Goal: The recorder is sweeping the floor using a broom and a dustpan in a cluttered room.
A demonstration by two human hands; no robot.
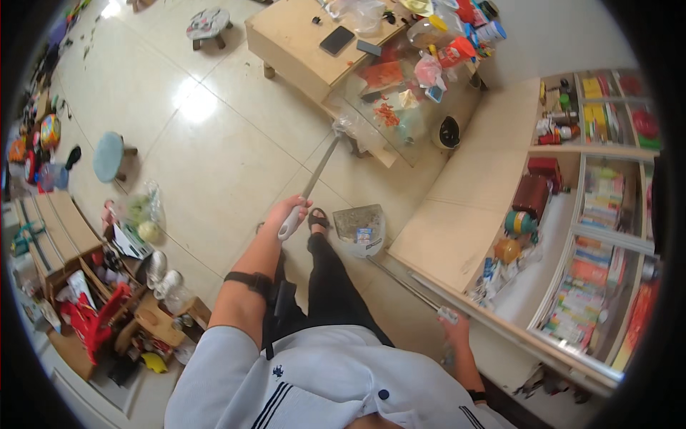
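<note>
My left hand (292, 214) is closed around the white grip of a long grey broom handle (321, 166). The handle slants away to clear plastic at the near corner of the wooden table (289, 40); I cannot make out the broom head there. On the right, my right hand (455, 328) grips the end of a thin metal dustpan handle (404, 284). The dustpan (345, 244) lies on the floor beside my sandalled foot (318, 219). Inside it are grey dust and a small blue packet (364, 235).
Red scraps (387, 113) and plastic wrappings litter the area beside the table. A wooden cabinet (461, 214) with filled shelves runs along the right. Two low stools, one blue (108, 156) and one patterned (208, 22), stand left. Shoes (163, 273) and bags crowd the lower left.
</note>
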